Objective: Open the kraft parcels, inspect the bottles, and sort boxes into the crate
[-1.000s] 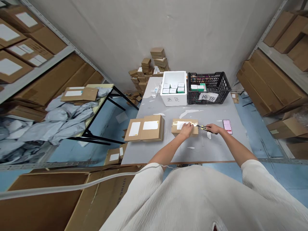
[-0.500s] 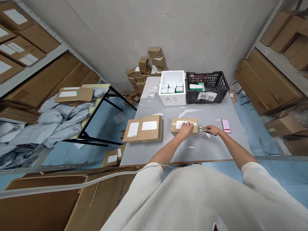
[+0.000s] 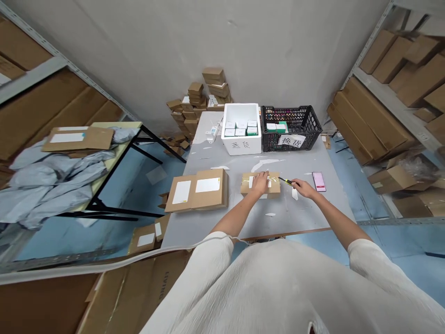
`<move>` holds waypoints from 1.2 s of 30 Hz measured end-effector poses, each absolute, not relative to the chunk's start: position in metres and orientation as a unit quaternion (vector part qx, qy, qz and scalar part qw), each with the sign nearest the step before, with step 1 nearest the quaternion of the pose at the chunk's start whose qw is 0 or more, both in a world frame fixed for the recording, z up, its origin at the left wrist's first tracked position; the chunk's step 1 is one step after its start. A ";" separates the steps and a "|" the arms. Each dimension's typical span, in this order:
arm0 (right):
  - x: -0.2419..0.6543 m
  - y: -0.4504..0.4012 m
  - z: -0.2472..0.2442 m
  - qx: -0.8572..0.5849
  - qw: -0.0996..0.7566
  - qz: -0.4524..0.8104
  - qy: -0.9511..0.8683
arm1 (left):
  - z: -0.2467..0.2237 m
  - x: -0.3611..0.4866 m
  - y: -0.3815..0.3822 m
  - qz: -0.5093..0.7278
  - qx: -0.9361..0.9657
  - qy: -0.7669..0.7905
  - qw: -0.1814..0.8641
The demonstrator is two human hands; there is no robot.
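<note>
Brown cardboard forms the small taped parcel [image 3: 274,188] just right of the frame's centre, lying on the grey table [image 3: 243,222] with a white label on top. The person's left hand [image 3: 260,182] rests on this parcel, palm down and fingers extended, partly covering the label. The right hand [image 3: 301,186] is closed around a black-and-yellow utility knife [image 3: 287,181], whose tip points left to the parcel's right end; whether it touches cannot be told.

Left of the parcel, well apart from it, lie flat cardboard boxes [image 3: 208,198] with white labels. A smartphone [image 3: 319,182] with a pinkish screen lies to the right of the right hand. Beyond the parcel, towards the upper middle of the frame, a white foam box [image 3: 241,147] holds small white-topped cartons [image 3: 240,132], and a black plastic crate [image 3: 314,134] stands just beside it. At the left of the frame, grey plastic mailers [image 3: 66,174] cover much of a second table [image 3: 116,157].
</note>
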State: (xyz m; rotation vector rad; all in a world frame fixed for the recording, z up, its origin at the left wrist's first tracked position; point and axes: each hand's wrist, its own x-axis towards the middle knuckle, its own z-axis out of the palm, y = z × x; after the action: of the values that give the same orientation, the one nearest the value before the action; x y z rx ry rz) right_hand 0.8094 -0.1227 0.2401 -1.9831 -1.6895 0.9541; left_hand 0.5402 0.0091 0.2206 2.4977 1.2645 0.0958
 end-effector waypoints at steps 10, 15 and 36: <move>0.799 -0.130 0.227 -0.704 0.095 0.213 -0.671 | 0.216 0.546 0.023 -0.001 0.892 0.418 0.170; 0.794 -0.127 0.215 -0.716 0.101 0.190 -0.664 | 0.212 0.547 0.026 0.003 0.893 0.415 0.175; 0.796 -0.133 0.200 -0.741 0.117 0.162 -0.641 | 0.207 0.537 -0.006 0.035 0.901 0.412 0.132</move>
State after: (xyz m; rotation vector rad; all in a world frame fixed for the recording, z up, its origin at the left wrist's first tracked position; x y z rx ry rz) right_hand 0.7960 -0.1326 0.2000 -2.1683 -1.8763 0.4739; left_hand 0.5368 -0.0056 0.2075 2.6157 1.1954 0.1014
